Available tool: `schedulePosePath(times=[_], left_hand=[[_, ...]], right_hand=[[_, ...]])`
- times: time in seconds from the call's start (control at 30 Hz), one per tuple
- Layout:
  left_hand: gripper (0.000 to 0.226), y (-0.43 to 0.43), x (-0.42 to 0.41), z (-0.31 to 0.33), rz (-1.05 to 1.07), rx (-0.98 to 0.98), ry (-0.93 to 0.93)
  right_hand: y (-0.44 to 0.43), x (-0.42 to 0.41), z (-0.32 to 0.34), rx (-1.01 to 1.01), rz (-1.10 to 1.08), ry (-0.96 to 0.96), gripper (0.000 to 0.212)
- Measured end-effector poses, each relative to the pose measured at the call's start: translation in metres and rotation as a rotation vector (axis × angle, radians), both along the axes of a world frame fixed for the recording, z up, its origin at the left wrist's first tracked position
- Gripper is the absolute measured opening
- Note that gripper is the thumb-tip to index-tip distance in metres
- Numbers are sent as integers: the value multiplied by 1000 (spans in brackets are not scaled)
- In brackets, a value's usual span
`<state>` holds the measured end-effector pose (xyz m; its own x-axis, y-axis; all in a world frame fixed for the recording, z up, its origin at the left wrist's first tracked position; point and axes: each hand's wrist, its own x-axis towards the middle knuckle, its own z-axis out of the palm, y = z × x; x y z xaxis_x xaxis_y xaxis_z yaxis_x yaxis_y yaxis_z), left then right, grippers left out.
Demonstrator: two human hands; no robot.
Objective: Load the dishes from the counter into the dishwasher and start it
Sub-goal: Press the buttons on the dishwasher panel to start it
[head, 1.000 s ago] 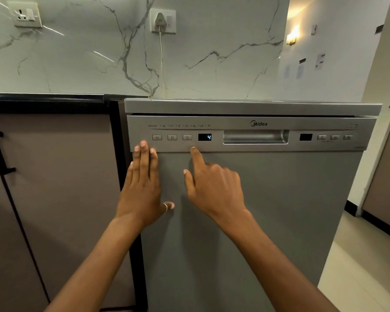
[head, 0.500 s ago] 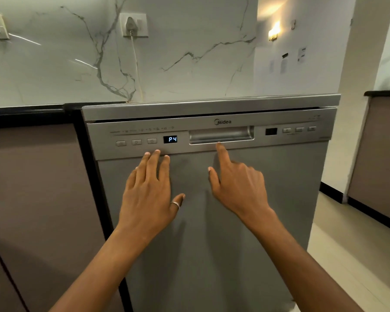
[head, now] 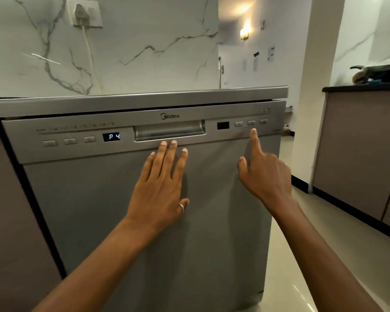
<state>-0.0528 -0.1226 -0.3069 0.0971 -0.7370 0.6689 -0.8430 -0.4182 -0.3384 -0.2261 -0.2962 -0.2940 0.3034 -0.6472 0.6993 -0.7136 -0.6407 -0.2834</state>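
Observation:
The grey dishwasher [head: 144, 221] fills the view with its door up. Its control panel [head: 126, 145] shows a lit display [head: 111, 137] reading P4, left of the recessed handle [head: 169, 132]. My left hand [head: 160, 188] lies flat on the door, fingers straight, with the fingertips at the panel's lower edge under the handle. My right hand [head: 265, 174] points with a straight index finger while the other fingers are curled. Its tip sits just below the middle of three buttons [head: 251, 123] at the panel's right end. No dishes are in view.
A brown cabinet [head: 11, 221] adjoins the dishwasher on the left. A plug and cord [head: 82, 13] hang on the marble wall behind. At the right, a second counter [head: 360, 87] carries some items. Tiled floor [head: 302, 255] runs between it and the dishwasher.
Both hands have slid right along the panel: the left from the left-hand buttons to under the handle, the right index from near the display to the right-hand buttons. The display changed from 4 to P4.

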Motion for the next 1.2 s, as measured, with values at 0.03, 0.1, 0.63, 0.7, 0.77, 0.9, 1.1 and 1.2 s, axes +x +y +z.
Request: schedulePosePath(times=[0.03,0.1,0.63,0.7,0.77,0.9,1.1,1.2], left_hand=[[127,-4,-1,-1,3,-9,3],[132,-15,-2,-3,9,-15,7],[129,-34,15,-8,123,21,-108],[128,-35,15,-8,128,21,-115],[128,-35,15,-9,129,17,-119],[129,-35,16,-9,125,18,-120],[128,-36,18,-11,115,9,-127],[128,-36,18,-11,114,6,-126]], right_hand=[[-6,-2,-1,19,-7,1,78],[-18,-8,-1,51,-11,-1,80],[-48,-8,8,-4,28,-50,83],[-48,-8,8,-14,27,-53,80],[-48,-8,7,-24,20,-49,80],[-48,-7,6,-17,34,-53,80],[-48,-7,8,29,56,-80,81],[-48,-8,11,43,61,-91,77]])
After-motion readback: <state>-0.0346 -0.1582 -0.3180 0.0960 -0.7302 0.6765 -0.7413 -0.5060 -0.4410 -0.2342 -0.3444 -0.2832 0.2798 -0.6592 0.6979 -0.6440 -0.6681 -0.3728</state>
